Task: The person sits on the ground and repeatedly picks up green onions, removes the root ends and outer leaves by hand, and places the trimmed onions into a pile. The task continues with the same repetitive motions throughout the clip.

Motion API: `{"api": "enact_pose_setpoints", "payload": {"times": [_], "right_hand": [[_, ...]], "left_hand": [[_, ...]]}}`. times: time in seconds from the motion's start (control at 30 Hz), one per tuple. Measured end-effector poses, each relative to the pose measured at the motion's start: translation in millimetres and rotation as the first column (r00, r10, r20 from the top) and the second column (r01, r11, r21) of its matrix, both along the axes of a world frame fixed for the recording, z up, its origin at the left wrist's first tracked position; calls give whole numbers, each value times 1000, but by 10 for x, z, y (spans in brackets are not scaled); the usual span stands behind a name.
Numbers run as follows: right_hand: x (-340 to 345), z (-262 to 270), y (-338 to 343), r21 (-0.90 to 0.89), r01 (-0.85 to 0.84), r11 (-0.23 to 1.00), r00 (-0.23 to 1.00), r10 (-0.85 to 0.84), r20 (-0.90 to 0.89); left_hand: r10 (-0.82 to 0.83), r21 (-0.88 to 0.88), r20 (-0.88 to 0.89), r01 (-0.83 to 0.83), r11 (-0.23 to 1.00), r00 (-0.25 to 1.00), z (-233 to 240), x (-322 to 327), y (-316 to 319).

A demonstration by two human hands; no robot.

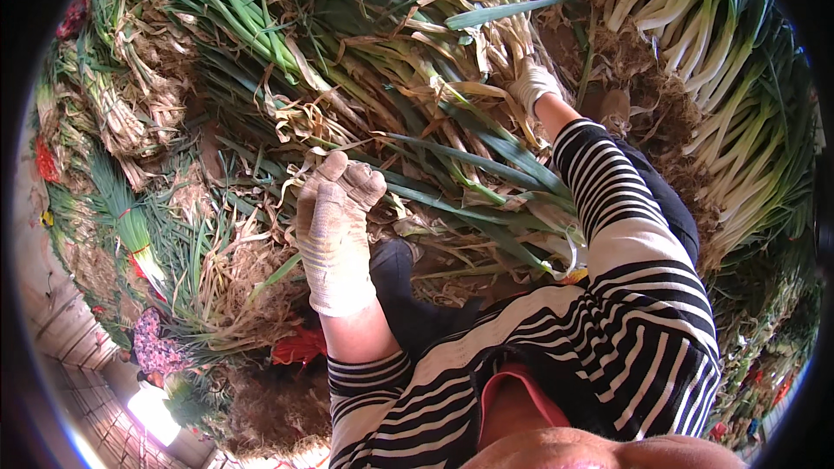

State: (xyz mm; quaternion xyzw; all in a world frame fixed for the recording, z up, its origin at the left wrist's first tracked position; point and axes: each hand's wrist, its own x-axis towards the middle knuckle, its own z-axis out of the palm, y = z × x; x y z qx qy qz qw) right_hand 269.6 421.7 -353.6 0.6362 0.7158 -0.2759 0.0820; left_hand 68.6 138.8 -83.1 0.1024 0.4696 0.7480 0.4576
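My right hand (535, 86), in a dirty white knitted glove, reaches to the upper right and closes round the dry, brownish lower stalks of a bunch of long green onions (511, 32). Its fingertips are partly hidden by withered leaves. At centre left, my left hand (340, 228), in a soiled glove, is raised over the heap with its fingers loosely bent and somewhat apart; nothing shows in it. Beneath and between my hands lies a heap of untrimmed green onions (391, 91) with long green leaves and dry, papery husks.
Green onions with bared white stems (700, 45) are laid in a row along the right. Rooty bundles (124, 104) fill the left, beside a bunch tied with red bands (138, 241). Red plastic (300, 345) lies near my left forearm. A patterned cloth (155, 342) shows lower left.
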Motion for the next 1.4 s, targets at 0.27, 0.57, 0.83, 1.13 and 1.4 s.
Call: {"api": "enact_pose_setpoints", "payload": {"times": [0.27,0.57,0.83,1.13,1.4], "right_hand": [[108,1035,-105,-543,60,838,615,-459,-641],[267,2361,-1478,-543,-73,837,441,-461,-770],[745,2845,-2293,-1,-186,982,712,135,-689],[740,3218,-3017,467,-527,709,574,703,-420],[545,3111,-3267,-255,-382,888,505,-30,-862]], "left_hand": [[-80,-7,-99,79,997,992,39,203,118],[-255,-162,-46,244,956,966,-68,597,396],[-212,-73,87,218,973,973,-288,1292,526],[-13,70,298,-8,998,954,153,1162,-228],[79,384,258,-177,906,963,1291,533,-1622]]}}
